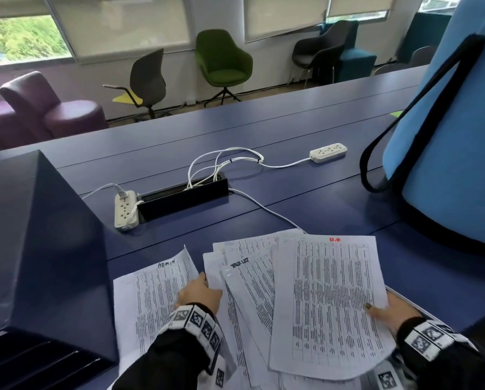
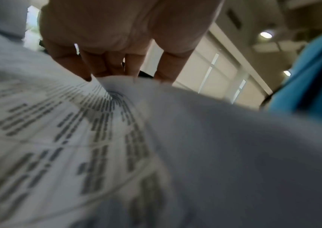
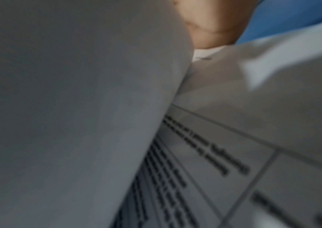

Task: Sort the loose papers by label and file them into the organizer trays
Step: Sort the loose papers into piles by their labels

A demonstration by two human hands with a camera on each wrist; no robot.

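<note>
- Head view: the right hand is pinching the near right edge of the red-labelled sheet, thumb on top, lifting it off the loose papers fanned on the bench. The left hand is resting with fingers curled at the edge of the "ADMIN" sheet, which is lying just left of it. The organizer trays are standing further to the left of that hand. Judging from this, the step is reading labels; keeping the lifted sheet flat and the left hand pressing the pile down should be stopping neighbours from sliding.
- Left wrist view: the fingers are pointing down, tips touching a raised paper corner; whether they are pinching it I cannot tell. Peeling one sheet only seems wise.
- Right wrist view: blurred; a finger is lying against the sheet's underside, so the hold looks light and a firmer pinch is worth taking.
</note>
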